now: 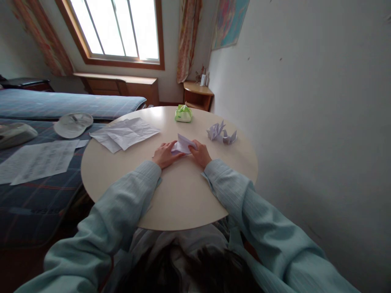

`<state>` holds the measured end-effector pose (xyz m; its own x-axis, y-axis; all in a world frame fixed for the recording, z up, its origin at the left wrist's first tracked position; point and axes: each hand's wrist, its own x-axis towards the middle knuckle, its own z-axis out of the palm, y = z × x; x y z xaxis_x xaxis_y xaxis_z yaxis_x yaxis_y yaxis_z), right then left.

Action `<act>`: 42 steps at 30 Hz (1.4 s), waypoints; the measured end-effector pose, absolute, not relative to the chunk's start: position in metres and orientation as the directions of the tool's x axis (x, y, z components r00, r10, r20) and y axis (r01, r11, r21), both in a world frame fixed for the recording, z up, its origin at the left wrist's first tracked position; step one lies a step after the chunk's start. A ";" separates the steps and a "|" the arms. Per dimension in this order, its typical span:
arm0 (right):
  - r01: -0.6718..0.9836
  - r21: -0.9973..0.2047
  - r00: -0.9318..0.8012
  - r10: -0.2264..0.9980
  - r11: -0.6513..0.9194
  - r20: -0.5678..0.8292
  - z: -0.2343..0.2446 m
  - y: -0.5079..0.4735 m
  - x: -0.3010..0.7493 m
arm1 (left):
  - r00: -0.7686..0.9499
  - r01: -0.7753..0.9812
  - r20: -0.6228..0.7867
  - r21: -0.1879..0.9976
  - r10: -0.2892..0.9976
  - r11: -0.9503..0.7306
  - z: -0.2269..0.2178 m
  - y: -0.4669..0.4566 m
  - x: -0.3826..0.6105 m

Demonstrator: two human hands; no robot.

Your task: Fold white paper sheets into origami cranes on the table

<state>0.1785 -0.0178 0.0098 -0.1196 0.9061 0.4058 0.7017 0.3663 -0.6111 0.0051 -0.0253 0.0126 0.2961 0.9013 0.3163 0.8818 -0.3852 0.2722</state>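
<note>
Pale blue sleeves [122, 211] cross the round surface [183, 199]; left hand [165, 154] lies flat against the folded paper [183, 144], right hand [200, 154] pinches its edge.

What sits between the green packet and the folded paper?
Nothing: the head view shows only bare table between the green packet and the folded paper.

Daylight pours in through the window [117, 28], which is blown out to white. The room is otherwise dim and soft, with a pale sheen on the round surface [171, 195]. Wide-angle distortion bends the wall [305, 101] and bed [36, 162] at the edges; fine detail is slightly blurred.
</note>
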 end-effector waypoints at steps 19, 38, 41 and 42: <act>0.559 -0.663 -0.191 0.855 0.498 0.482 0.005 -0.017 0.178 | 0.273 0.816 0.379 0.396 0.884 -0.421 0.013 -0.024 0.006; 0.623 -0.668 -0.077 0.882 0.406 0.465 0.007 -0.015 0.181 | 0.297 0.844 0.364 0.331 0.883 -0.421 0.013 -0.026 0.008; 0.619 -0.660 -0.108 0.879 0.426 0.465 0.008 -0.016 0.180 | 0.295 0.854 0.355 0.318 0.887 -0.411 0.015 -0.027 0.008; 0.619 -0.657 -0.120 0.878 0.430 0.463 0.009 -0.017 0.180 | 0.295 0.855 0.354 0.317 0.888 -0.410 0.016 -0.027 0.008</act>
<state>0.1795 -0.0167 0.0085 -0.1196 0.8784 0.4627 0.6186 0.4305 -0.6573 0.0080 -0.0271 0.0156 0.2945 0.8878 0.3537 0.8552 -0.4101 0.3171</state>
